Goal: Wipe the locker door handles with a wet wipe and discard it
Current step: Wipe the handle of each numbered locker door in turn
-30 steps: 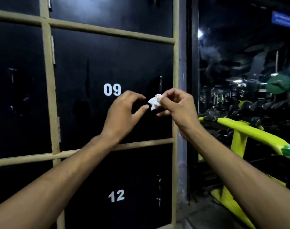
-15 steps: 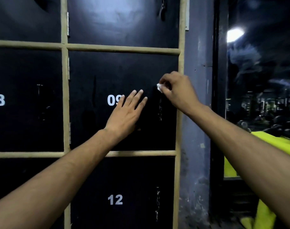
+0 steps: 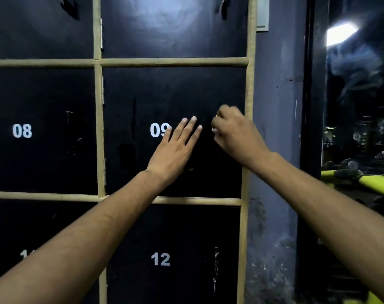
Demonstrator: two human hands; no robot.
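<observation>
Pinching the wet wipe (image 3: 214, 129), soft and limp, the right hand (image 3: 234, 132) is bunching it at its fingertips; left hand (image 3: 175, 148) is lying open beside it.

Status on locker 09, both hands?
Left hand flat, open on door 09. Right hand closed around wet wipe at the handle side; handle itself hidden. Nothing in the way.

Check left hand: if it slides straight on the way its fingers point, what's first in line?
The left hand lies flat on door 09, fingers pointing up and right. That line looks free over bare door, passing just left of the right hand, up to the beige frame bar. Depth uncertain.
</observation>
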